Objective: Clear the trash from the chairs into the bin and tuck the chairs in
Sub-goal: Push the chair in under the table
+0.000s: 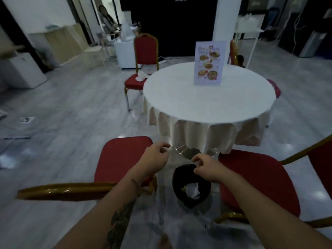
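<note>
We hold our left hand point(156, 159) and right hand point(206, 168), fingers loosely curled and gripping nothing we can make out, above the black bin point(191, 186) with crumpled paper point(192, 191) inside, between two pulled-out red chairs, while more trash point(142, 76) lies on the far chair point(142, 69).

A black bin point(191, 186) at lower centre holds crumpled white trash point(192, 191). Red chairs flank it, left point(124, 159) and right point(258, 184). A far chair point(142, 69) at upper centre carries white tissue point(141, 76).
</note>
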`<action>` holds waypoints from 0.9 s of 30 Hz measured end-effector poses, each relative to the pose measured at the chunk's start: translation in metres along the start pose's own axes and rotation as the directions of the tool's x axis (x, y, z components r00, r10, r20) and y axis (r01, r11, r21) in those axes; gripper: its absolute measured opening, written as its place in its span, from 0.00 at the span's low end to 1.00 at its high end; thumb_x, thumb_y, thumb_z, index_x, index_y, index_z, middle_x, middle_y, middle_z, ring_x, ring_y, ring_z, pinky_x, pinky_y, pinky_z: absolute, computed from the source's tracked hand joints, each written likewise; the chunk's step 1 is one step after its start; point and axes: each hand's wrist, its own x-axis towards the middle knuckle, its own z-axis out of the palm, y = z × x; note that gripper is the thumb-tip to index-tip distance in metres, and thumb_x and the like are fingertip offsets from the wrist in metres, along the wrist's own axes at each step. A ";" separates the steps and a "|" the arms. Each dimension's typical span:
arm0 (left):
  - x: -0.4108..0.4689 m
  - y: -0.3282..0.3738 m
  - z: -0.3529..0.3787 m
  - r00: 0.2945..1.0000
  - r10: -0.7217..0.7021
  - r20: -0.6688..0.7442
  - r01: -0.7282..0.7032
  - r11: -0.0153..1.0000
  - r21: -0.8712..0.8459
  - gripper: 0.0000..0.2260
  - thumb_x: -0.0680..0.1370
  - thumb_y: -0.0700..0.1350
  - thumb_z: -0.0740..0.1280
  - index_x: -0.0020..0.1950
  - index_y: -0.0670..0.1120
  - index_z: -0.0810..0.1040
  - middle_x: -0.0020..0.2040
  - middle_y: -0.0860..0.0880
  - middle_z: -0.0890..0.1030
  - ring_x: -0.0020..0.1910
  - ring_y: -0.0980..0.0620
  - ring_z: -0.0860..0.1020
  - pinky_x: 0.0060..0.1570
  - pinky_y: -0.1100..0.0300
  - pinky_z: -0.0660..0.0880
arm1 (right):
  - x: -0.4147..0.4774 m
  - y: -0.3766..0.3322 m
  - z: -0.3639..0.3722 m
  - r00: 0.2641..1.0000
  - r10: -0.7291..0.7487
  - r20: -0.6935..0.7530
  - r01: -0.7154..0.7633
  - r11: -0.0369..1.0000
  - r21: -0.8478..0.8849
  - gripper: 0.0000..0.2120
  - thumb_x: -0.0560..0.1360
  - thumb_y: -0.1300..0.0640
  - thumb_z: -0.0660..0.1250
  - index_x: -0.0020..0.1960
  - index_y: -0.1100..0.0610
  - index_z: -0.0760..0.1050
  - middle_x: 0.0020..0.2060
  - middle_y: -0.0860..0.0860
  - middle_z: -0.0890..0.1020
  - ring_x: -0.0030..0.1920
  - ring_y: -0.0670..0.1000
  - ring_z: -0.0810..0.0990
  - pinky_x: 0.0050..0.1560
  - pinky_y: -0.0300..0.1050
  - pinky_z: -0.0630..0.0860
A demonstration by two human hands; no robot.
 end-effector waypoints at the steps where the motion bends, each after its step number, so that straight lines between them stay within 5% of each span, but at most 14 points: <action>1: -0.010 0.002 -0.013 0.999 0.022 -0.024 -0.022 1.000 0.009 0.14 0.80 0.40 0.61 0.65 0.47 0.77 0.49 0.48 0.83 0.35 0.57 0.78 0.30 0.70 0.72 | -0.005 -0.009 0.000 1.000 -0.025 0.005 0.025 0.999 -0.026 0.18 0.73 0.58 0.67 0.62 0.48 0.74 0.55 0.52 0.79 0.52 0.51 0.78 0.49 0.43 0.77; 5: -0.069 -0.011 -0.086 0.987 0.037 -0.158 -0.026 0.997 0.066 0.14 0.79 0.40 0.62 0.64 0.50 0.77 0.49 0.51 0.82 0.43 0.48 0.82 0.38 0.58 0.79 | -0.035 -0.076 0.018 0.980 -0.184 0.080 0.192 0.976 -0.105 0.24 0.74 0.59 0.69 0.69 0.51 0.72 0.54 0.51 0.77 0.47 0.46 0.77 0.40 0.34 0.72; 8: -0.099 -0.034 -0.133 0.977 0.012 -0.212 0.007 0.996 0.088 0.13 0.80 0.42 0.63 0.63 0.52 0.77 0.49 0.52 0.82 0.45 0.49 0.82 0.42 0.55 0.81 | -0.054 -0.119 0.042 0.955 -0.254 0.155 0.271 0.957 -0.103 0.27 0.74 0.57 0.71 0.71 0.52 0.69 0.56 0.51 0.76 0.52 0.48 0.77 0.47 0.38 0.74; 13: -0.128 -0.095 -0.189 0.999 -0.035 -0.027 0.041 0.963 0.267 0.20 0.77 0.54 0.69 0.68 0.56 0.73 0.56 0.55 0.80 0.54 0.57 0.79 0.56 0.58 0.77 | -0.054 -0.161 0.091 0.915 -0.317 0.251 0.366 0.914 -0.178 0.35 0.69 0.50 0.74 0.73 0.46 0.65 0.62 0.49 0.72 0.60 0.51 0.75 0.56 0.42 0.75; 17: -0.137 -0.149 -0.213 0.972 -0.170 0.162 0.063 0.853 0.518 0.29 0.69 0.60 0.72 0.68 0.57 0.71 0.60 0.55 0.75 0.58 0.54 0.75 0.59 0.57 0.74 | -0.038 -0.192 0.138 0.916 -0.286 0.282 0.364 0.887 -0.282 0.37 0.69 0.51 0.73 0.74 0.47 0.63 0.64 0.49 0.70 0.61 0.53 0.73 0.54 0.45 0.77; 23: -0.122 -0.192 -0.211 0.979 -0.026 0.205 -0.097 0.819 0.566 0.06 0.71 0.49 0.72 0.44 0.53 0.76 0.44 0.54 0.79 0.42 0.55 0.77 0.44 0.58 0.78 | -0.017 -0.213 0.192 0.958 -0.197 0.210 0.278 0.823 -0.495 0.18 0.69 0.50 0.69 0.57 0.48 0.72 0.53 0.50 0.77 0.51 0.53 0.77 0.50 0.48 0.76; 27: -0.108 -0.202 -0.213 0.960 0.025 0.281 -0.175 0.832 0.526 0.04 0.72 0.46 0.69 0.41 0.53 0.75 0.42 0.53 0.79 0.38 0.56 0.76 0.36 0.63 0.70 | -0.013 -0.221 0.201 0.971 -0.223 0.087 0.224 0.725 -0.651 0.12 0.68 0.49 0.70 0.49 0.50 0.72 0.50 0.51 0.80 0.50 0.55 0.79 0.46 0.46 0.72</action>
